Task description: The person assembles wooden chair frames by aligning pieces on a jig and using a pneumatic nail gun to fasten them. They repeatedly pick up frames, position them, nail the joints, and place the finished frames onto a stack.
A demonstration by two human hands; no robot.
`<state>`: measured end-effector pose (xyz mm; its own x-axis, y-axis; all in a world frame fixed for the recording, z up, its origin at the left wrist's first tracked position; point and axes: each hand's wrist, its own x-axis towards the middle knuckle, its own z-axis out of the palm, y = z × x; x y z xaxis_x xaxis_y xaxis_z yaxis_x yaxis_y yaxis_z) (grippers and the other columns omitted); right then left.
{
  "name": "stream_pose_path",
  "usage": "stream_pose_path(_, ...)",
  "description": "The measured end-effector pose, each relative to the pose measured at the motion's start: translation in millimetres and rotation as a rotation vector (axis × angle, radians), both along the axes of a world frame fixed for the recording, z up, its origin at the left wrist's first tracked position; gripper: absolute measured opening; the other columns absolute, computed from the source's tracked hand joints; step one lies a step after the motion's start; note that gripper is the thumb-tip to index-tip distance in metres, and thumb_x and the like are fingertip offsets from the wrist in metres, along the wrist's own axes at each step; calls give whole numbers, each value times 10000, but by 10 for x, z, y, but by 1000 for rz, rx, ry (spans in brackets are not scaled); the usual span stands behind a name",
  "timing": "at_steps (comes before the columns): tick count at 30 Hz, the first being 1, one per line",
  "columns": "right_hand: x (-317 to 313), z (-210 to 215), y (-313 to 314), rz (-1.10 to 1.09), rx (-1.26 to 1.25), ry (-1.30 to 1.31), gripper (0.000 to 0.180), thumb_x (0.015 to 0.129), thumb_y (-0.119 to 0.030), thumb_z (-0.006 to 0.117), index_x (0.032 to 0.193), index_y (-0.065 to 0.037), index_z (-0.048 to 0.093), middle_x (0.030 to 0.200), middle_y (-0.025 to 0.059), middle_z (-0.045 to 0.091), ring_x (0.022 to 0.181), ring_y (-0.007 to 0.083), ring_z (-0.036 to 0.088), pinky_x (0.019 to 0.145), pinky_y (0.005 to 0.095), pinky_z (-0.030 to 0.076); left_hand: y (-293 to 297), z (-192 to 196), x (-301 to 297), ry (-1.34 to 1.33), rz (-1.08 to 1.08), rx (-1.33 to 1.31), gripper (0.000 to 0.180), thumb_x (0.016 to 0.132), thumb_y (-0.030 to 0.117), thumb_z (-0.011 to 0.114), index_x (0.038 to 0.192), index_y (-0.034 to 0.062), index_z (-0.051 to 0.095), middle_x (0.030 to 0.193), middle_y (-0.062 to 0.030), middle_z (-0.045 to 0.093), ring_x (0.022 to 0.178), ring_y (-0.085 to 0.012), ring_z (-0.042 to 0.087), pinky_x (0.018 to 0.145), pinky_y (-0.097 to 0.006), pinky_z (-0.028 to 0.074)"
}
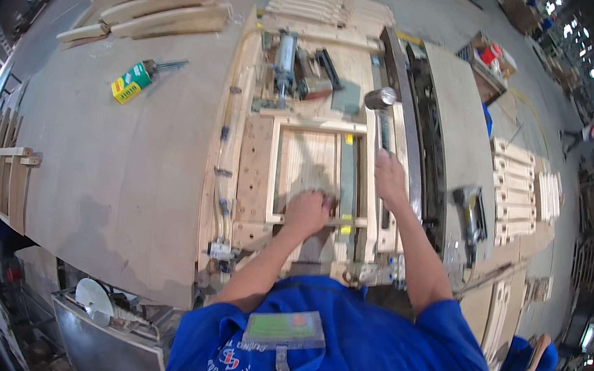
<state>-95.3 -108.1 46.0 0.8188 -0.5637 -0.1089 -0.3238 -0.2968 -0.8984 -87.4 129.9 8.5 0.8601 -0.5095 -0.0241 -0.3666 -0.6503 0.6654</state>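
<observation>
A rectangular pale wooden frame (275, 160) lies flat in a clamping jig on the bench before me. My left hand (307, 213) is closed over the frame's near rail, its fingertips curled inside the opening and partly hidden. In my right hand (391, 181) is a hammer (381, 99), gripped low on the handle. Its metal head is raised beyond the frame's far right corner. Yellow marks (349, 139) show along the frame's right side. Past the far rail lie a pneumatic cylinder (286, 58) and a dark nail gun (328, 69).
A dark metal beam (413, 118) runs along the jig's right side. Another nail gun (471, 216) rests at right. Curved wooden parts (156, 1) are stacked far left, near a green-yellow box (131, 84). Slotted wooden pieces (512, 186) lie at right. Co-workers in blue (531, 362) stand at both sides.
</observation>
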Motion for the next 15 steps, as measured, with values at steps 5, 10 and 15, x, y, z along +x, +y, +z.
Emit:
stream_pose_path(5, -171, 680, -106, -97, -364, -93, 362, 1060, -335, 586, 1117, 20, 620, 881, 313, 695, 869, 535, 681, 746, 541, 534, -48, 38, -81, 86, 25, 44, 351, 1018, 315, 575, 1048, 2, 730, 1023, -234, 737, 985, -430, 700, 893, -532, 565)
stream_pose_path(10, -476, 441, -375, -192, -537, 193, 307, 1011, -270, 663, 1144, 4, 630, 1010, 306, 721, 971, 531, 682, 823, 572, 530, -75, 30, -62, 124, -35, 39, 356, 1022, 339, 559, 1038, 31, 737, 1007, -234, 735, 980, -426, 710, 885, -536, 571)
stream_pose_path(15, -531, 125, -353, -223, -670, 316, 263, 956, -220, 691, 1164, -68, 637, 1185, 234, 663, 1100, 468, 648, 900, 563, 526, -74, 123, -45, 69, -33, 31, 381, 1038, 371, 554, 1002, 39, 740, 984, -238, 737, 950, -435, 714, 864, -540, 572)
